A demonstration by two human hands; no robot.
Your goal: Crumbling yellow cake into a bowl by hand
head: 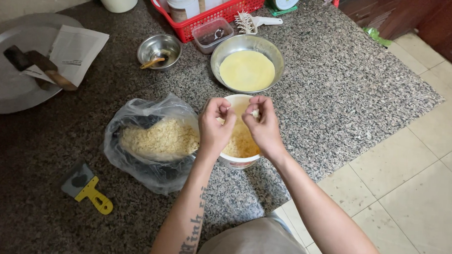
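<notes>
Both my hands hover over a white bowl [237,162] of pale yellow crumbly pieces on a granite slab. My left hand [214,127] has its fingers curled, pinching something small that I cannot make out. My right hand [262,124] pinches a small pale piece [255,113] between thumb and fingertips above the bowl. To the left of the bowl lies an open clear plastic bag [150,139] holding more of the same crumbly pieces, touching my left wrist.
A metal bowl of smooth yellow paste [247,70] sits behind the white bowl. Further back: a small steel bowl with a spoon [159,50], a red basket [210,14], a small plastic tub [213,34]. A round tray with paper and a knife [33,60] lies left; a yellow-handled scraper [87,188] near left.
</notes>
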